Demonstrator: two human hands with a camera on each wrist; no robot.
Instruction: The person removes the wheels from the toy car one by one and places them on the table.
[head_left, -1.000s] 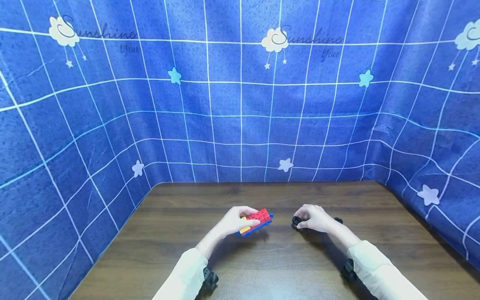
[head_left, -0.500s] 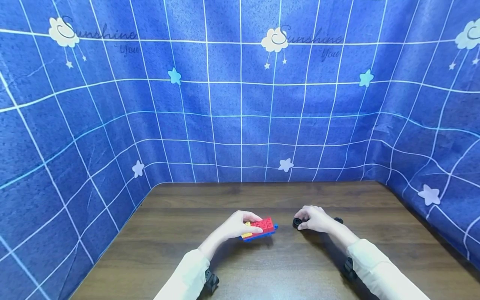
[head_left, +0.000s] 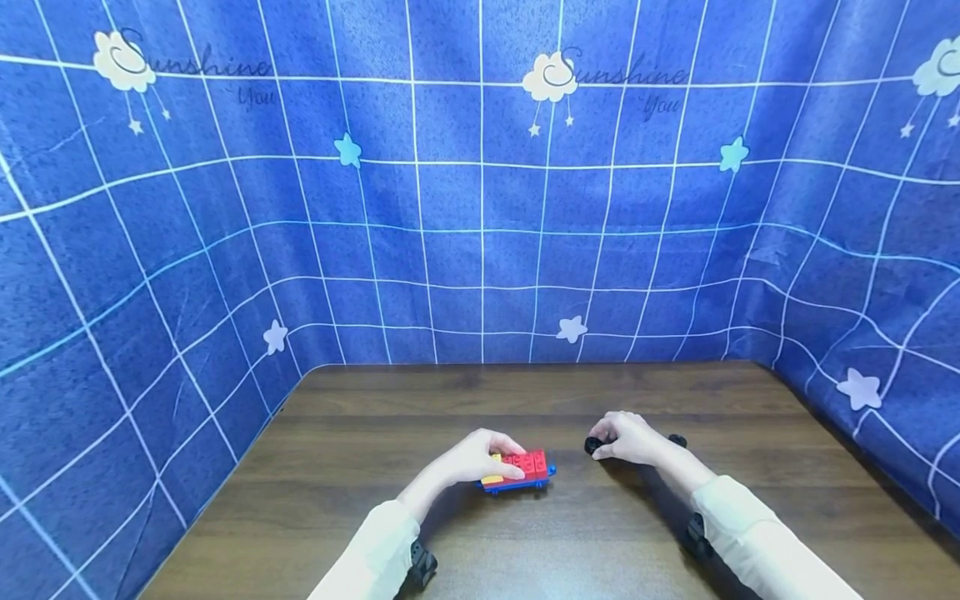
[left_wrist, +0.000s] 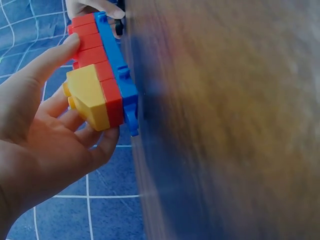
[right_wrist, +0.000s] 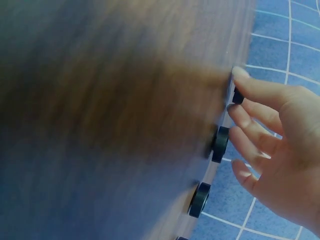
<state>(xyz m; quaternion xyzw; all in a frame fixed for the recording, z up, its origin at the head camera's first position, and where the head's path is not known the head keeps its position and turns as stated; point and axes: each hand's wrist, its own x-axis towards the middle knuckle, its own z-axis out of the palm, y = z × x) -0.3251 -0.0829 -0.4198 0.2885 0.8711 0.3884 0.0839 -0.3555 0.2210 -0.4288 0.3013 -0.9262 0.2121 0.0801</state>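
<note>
In my left hand (head_left: 480, 458) I grip a toy block car (head_left: 528, 467) by its sides, thumb on the near face. Red bricks and a yellow sloped brick (left_wrist: 90, 97) sit on its blue base (left_wrist: 120, 72), which has small pegs and shows no wheels. It is level, just over the tabletop; I cannot tell if it touches. To its right, my right hand (head_left: 628, 437) pinches a small black toy wheel (right_wrist: 238, 96) at the table between thumb and fingertips. Part of that wheel is hidden by the fingers.
More black wheels, a nearer one (right_wrist: 220, 144) and a farther one (right_wrist: 199, 200), lie on the wooden table (head_left: 525, 542) beside my right hand. One wheel (head_left: 677, 440) shows behind the right wrist. A blue gridded curtain (head_left: 480, 250) surrounds the table's back and sides.
My left hand has lowered the toy car toward the table, nearer to me, and turned it from slanted to almost level. The right hand stays put, and the wheel in its fingers has tilted.
</note>
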